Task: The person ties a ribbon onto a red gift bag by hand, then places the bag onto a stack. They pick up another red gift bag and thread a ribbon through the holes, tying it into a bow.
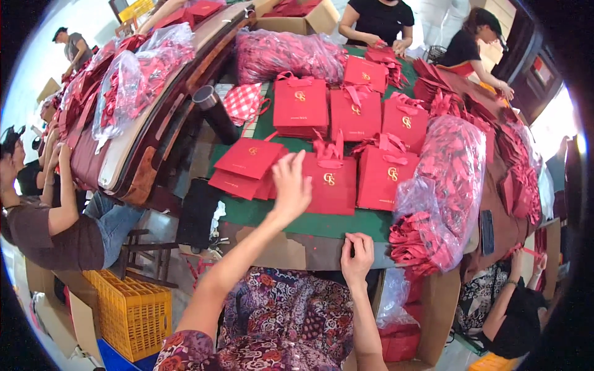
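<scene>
My left hand (292,185) reaches over the green table top with its fingers stretched and apart. It lies between a fanned stack of red paper bags (250,157) and a red paper bag with a ribbon handle (331,185); whether it touches either is hard to tell. Close to the table's front edge, my right hand (357,256) is closed, with fingers curled in and thumb near the index finger. Anything in that pinch is hidden or too small to make out. Farther back stand stacks of red bags (301,105) with gold print and ribbon handles.
A plastic-wrapped bundle of red ribbons (448,185) borders the right side, another bundle (288,55) the back. A black tumbler (215,114) stands at left near a checkered cloth (244,102). A yellow crate (133,312) sits on the floor. Several people work around nearby tables.
</scene>
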The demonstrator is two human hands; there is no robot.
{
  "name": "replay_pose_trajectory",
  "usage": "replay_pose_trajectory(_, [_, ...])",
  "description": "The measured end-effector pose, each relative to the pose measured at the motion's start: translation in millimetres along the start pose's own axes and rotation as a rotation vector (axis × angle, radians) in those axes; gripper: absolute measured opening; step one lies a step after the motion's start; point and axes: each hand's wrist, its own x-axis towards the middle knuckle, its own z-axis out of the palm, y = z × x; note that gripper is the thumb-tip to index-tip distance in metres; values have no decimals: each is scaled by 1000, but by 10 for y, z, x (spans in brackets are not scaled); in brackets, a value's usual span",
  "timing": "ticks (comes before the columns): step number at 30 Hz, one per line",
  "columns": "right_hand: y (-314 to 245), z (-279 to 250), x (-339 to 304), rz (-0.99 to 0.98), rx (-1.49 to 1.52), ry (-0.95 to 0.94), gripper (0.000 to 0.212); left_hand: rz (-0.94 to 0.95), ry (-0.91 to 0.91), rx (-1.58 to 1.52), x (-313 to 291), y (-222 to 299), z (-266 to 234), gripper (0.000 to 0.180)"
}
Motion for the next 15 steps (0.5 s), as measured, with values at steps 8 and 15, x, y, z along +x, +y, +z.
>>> replay_pose_trajectory(8, [-43,53,31,25,89,7,14,116,-85,343,-2,-733,-952,65])
replay_pose_trajectory(15, [-41,-301,-15,19,-119,83,20,92,-146,305,-55,-837,-940,52])
